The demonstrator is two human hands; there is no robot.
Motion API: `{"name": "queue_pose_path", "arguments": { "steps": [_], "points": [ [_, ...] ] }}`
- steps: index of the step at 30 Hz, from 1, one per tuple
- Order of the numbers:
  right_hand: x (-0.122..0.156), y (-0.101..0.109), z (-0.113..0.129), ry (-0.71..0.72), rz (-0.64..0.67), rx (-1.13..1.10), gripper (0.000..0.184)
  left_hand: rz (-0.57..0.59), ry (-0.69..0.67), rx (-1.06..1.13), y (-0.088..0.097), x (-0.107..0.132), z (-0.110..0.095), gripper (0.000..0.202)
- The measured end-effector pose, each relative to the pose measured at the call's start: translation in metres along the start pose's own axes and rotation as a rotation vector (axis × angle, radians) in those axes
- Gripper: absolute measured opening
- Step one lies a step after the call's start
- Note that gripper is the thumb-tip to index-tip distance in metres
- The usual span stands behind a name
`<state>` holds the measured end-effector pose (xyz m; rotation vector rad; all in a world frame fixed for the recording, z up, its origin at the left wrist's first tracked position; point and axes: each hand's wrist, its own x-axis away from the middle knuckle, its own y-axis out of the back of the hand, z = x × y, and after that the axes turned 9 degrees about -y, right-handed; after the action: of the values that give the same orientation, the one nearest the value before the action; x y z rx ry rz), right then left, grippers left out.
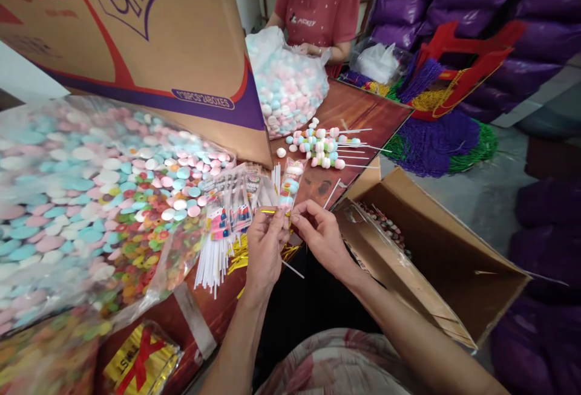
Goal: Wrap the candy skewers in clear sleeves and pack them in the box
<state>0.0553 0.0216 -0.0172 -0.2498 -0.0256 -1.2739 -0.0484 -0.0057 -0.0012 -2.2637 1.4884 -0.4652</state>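
Pinching the bagged candy stick (291, 184) at its lower end, the left hand (264, 248) holds it upright in the head view, with a gold twist tie (269, 211) across the fingers. Thumb and fingertips of the right hand (321, 236) meet beside the bag's neck; what they grip is too small to tell. White sticks (212, 267) lie to the left, unbagged marshmallow sticks (323, 148) beyond.

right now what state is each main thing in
left hand, closed on wrapped candy
right hand, pinched near its lower end
candy sticks, unwrapped, piled
wrappers, overlapping
white sticks, loose
gold ties, loose
cardboard box, open, contents showing
big carton, upright
far candy bag, bulging
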Motion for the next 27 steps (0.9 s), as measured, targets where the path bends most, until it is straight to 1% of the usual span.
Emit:
{"name": "queue_pose_path", "arguments": {
  "steps": [3,6,9,10,11,12,13,15,16,18,20,21,23,25,27],
  "points": [
    [0.000,0.005,-0.001,-0.084,0.067,-0.208,0.023,0.017,0.151,0.117,-0.003,-0.002,-0.003,0.025],
    [-0.002,0.014,0.005,-0.125,0.209,-0.323,0.027,0.031,0.386,0.309,0.000,-0.002,-0.009,0.020],
    [-0.004,0.026,0.015,-0.119,0.391,-0.265,0.030,0.053,0.586,0.455,0.004,-0.001,-0.014,0.018],
    [-0.005,0.030,0.019,-0.099,0.440,-0.202,0.029,0.069,0.620,0.461,0.005,0.000,-0.015,0.019],
    [-0.006,0.033,0.022,-0.065,0.462,-0.120,0.026,0.091,0.631,0.437,0.005,0.001,-0.015,0.019],
    [-0.007,0.035,0.024,-0.012,0.452,-0.023,0.023,0.120,0.621,0.385,0.004,0.002,-0.014,0.019],
    [-0.007,0.036,0.026,0.056,0.413,0.086,0.019,0.149,0.590,0.309,0.002,0.002,-0.012,0.019],
    [-0.005,0.034,0.027,0.196,0.284,0.307,0.010,0.170,0.469,0.122,-0.002,0.005,-0.005,0.025],
    [-0.004,0.032,0.027,0.248,0.208,0.401,0.007,0.148,0.381,0.029,-0.005,0.006,0.000,0.029],
    [-0.001,0.027,0.027,0.278,0.084,0.538,0.007,0.071,0.192,-0.126,-0.008,0.009,0.009,0.034],
    [0.002,0.024,0.027,0.247,0.004,0.601,0.010,0.026,0.044,-0.229,-0.009,0.010,0.016,0.034],
    [0.003,0.024,0.027,0.221,-0.013,0.608,0.012,0.033,-0.007,-0.263,-0.009,0.011,0.018,0.033],
    [0.003,0.024,0.028,0.157,-0.015,0.582,0.014,0.075,-0.066,-0.299,-0.008,0.011,0.020,0.031],
    [0.001,0.026,0.028,0.063,0.014,0.496,0.015,0.084,-0.070,-0.285,-0.007,0.009,0.020,0.029],
    [0.000,0.028,0.026,-0.056,0.083,0.339,0.016,0.060,0.034,-0.191,-0.007,0.006,0.017,0.028]
  ]
}}
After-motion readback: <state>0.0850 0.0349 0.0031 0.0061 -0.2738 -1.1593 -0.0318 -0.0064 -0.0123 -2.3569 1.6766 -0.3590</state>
